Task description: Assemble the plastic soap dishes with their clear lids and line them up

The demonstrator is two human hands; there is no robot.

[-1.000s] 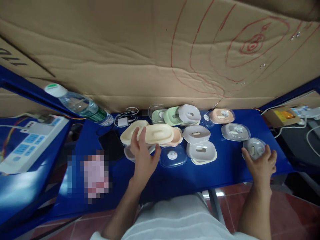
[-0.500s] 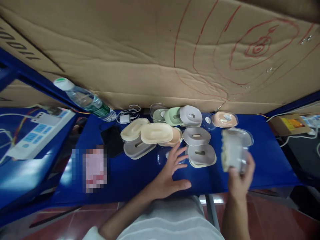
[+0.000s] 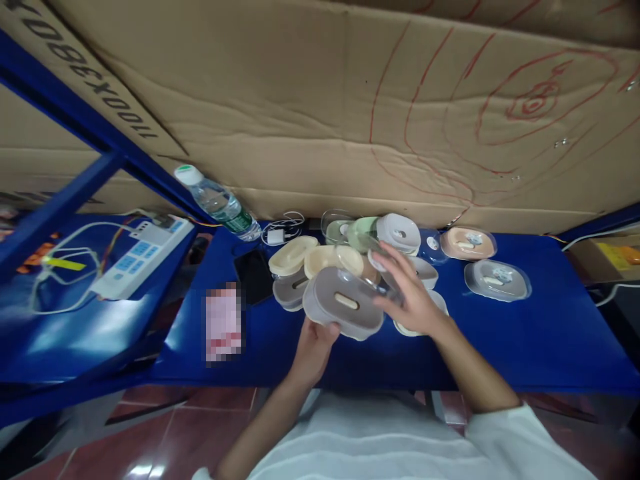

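Our left hand grips a grey container at its near edge, thumb on the side and fingers hidden underneath. We hold this container tilted above the blue table, with a pale oblong piece in its base slot. Our right hand pinches a clear lid between thumb and fingers, over the grey container's far right edge; we cannot tell whether the two touch.

Just beyond the grey container we see two cream containers, and farther back from it a green container beside a pale grey container. Well to its right sit a lidded peach container and, nearer to us, a lidded grey container. To its left lie a black phone and a blurred-out pink patch; farther off that way, beyond the phone, a water bottle leans.
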